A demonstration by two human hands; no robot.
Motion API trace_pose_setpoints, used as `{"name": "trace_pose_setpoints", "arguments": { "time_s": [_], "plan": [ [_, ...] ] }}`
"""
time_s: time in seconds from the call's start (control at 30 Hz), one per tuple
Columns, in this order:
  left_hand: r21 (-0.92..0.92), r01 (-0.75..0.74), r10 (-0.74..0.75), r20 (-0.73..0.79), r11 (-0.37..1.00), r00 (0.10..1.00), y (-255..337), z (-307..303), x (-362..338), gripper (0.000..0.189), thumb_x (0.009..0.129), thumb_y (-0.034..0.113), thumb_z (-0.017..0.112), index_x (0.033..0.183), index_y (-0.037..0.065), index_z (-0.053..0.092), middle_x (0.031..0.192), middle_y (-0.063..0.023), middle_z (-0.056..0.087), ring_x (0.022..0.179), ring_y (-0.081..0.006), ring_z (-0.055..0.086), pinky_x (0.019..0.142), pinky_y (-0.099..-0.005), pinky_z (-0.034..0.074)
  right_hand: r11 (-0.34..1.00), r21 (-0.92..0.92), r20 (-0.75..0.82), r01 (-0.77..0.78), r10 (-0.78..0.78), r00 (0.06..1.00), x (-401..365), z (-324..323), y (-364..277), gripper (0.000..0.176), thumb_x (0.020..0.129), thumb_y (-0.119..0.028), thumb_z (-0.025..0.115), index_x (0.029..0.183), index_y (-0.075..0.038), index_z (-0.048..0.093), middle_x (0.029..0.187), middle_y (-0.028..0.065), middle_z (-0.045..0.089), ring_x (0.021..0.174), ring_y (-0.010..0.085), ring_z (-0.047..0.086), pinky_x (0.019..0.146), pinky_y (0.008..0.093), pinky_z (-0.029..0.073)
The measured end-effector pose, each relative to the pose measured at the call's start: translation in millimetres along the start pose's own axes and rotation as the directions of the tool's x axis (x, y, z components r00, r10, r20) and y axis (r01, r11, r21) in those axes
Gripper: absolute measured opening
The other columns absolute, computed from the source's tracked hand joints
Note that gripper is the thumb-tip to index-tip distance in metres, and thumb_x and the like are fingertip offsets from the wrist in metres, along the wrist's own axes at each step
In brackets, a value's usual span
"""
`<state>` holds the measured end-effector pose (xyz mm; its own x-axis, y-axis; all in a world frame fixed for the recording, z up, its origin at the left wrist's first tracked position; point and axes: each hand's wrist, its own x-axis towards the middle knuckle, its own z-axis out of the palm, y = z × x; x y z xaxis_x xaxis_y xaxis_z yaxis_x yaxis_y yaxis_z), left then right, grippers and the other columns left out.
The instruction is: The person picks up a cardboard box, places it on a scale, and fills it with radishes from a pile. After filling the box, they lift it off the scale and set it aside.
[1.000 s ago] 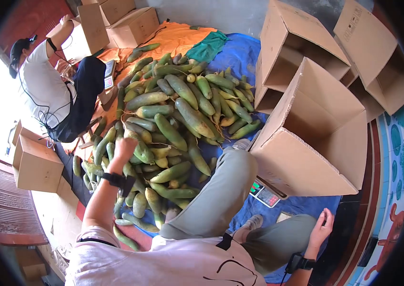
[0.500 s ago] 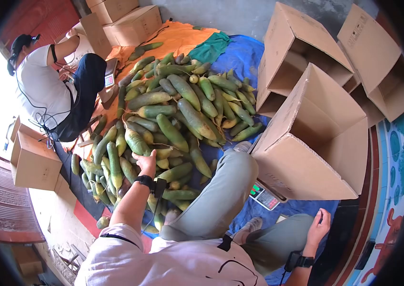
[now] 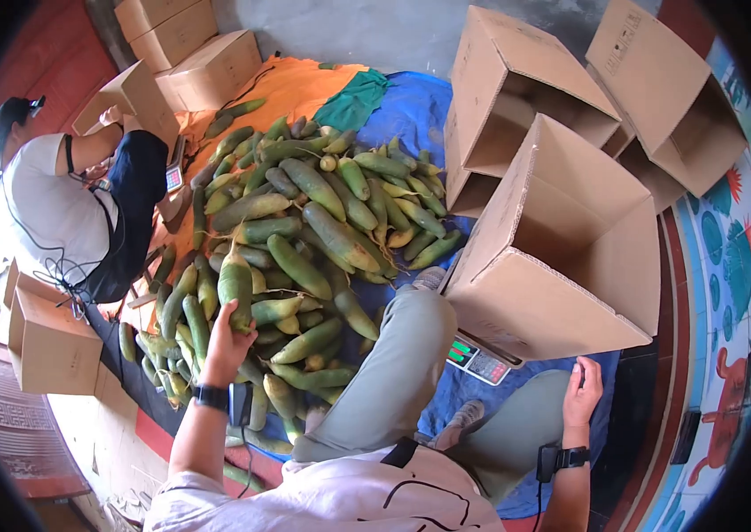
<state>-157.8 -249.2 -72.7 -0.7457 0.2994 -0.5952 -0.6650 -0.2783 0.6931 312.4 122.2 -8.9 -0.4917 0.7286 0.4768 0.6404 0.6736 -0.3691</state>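
So, our left hand [image 3: 232, 341] has its fingers and thumb wrapped around the near end of a green radish [image 3: 234, 282], clamped on it pretty snugly from what we can see. The radish points away from the grip, thin root at the far tip, and it's right over the pile [image 3: 309, 226] of similar ones; we can't tell if it's touching those underneath. Most of that pile spreads out beyond and to the right of the grip, with a smaller bunch just left of it. Our right hand [image 3: 582, 390] is well off to the right of the grip, next to our bent knee [image 3: 526, 426], fingers loosely curled with a gap to the thumb. Between our two hands we've got our other trouser leg [image 3: 375, 381], then a scale [image 3: 477, 359] with green lit digits too small to read. A big open carton [image 3: 500, 306] sits just beyond the scale's display, and more cartons [image 3: 553, 55] are past that. Farther beyond the grip we can see an orange sheet [image 3: 305, 80], with a blue sheet [image 3: 411, 106] to its right. Way left and beyond, a co-worker [image 3: 56, 191] in a white top is seated.
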Motion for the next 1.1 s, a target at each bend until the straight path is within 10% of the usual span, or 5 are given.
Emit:
{"name": "trace_pose_setpoints", "arguments": {
  "time_s": [0.43, 0.53, 0.73, 0.93, 1.1],
  "plan": [
    [0.357, -0.075, -0.275, 0.821, 0.931, 0.5, 27, 141, -125, 0.092, 0.055, 0.039, 0.078, 0.128, -0.003, 0.041, 0.091, -0.0111, 0.058, 0.06, -0.0174, 0.055, 0.049, -0.0277, 0.044, 0.74, -0.083, -0.091, 0.668, -0.673, 0.734, 91, -81, -193, 0.044, 0.076, -0.025, 0.072, 0.115, -0.01, 0.055, 0.124, 0.0141, 0.052, 0.11, 0.0359, 0.052, 0.088, 0.0498, 0.043],
    [0.435, -0.321, -0.379, 0.898, 0.841, 0.223, 4, 167, -129, 0.093, 0.063, 0.037, 0.078, 0.135, -0.005, 0.038, 0.125, -0.0133, 0.053, 0.11, -0.0206, 0.053, 0.094, -0.0318, 0.042, 0.664, -0.174, 0.12, 0.728, -0.719, 0.684, 94, -94, -203, 0.058, 0.07, -0.039, 0.075, 0.118, -0.013, 0.054, 0.13, 0.0127, 0.048, 0.117, 0.0336, 0.048, 0.092, 0.0547, 0.039],
    [0.562, -0.238, -0.586, 0.809, 0.792, -0.042, -24, 209, -128, 0.087, 0.07, 0.036, 0.075, 0.137, -0.005, 0.038, 0.134, -0.0126, 0.047, 0.123, -0.0195, 0.043, 0.105, -0.0325, 0.031, 0.897, -0.062, 0.414, 0.439, -0.377, 0.829, 60, -114, -148, 0.048, 0.062, -0.031, 0.078, 0.099, -0.006, 0.058, 0.095, 0.0113, 0.058, 0.082, 0.0303, 0.058, 0.069, 0.0404, 0.046],
    [0.577, -0.294, -0.606, 0.796, 0.762, -0.01, -38, 265, -127, 0.076, 0.078, 0.033, 0.071, 0.14, 0.004, 0.038, 0.101, -0.0027, 0.058, 0.07, -0.0075, 0.052, 0.065, -0.0223, 0.046, 0.972, 0.01, 0.323, 0.236, -0.226, 0.919, 62, -159, -134, 0.028, 0.072, -0.023, 0.067, 0.068, -0.002, 0.049, 0.065, 0.0128, 0.049, 0.062, 0.0319, 0.051, 0.059, 0.0402, 0.038],
    [0.225, -0.479, -0.208, 0.974, 0.849, 0.089, -51, 301, -129, 0.063, 0.087, 0.029, 0.064, 0.139, 0.004, 0.038, 0.11, -0.0055, 0.056, 0.095, -0.0129, 0.053, 0.083, -0.0284, 0.044, 0.907, -0.322, -0.059, 0.271, -0.305, 0.951, 88, -199, -123, 0.037, 0.087, -0.036, 0.057, 0.08, -0.001, 0.054, 0.075, 0.0142, 0.051, 0.07, 0.0307, 0.053, 0.063, 0.0382, 0.039]
  ]
}}
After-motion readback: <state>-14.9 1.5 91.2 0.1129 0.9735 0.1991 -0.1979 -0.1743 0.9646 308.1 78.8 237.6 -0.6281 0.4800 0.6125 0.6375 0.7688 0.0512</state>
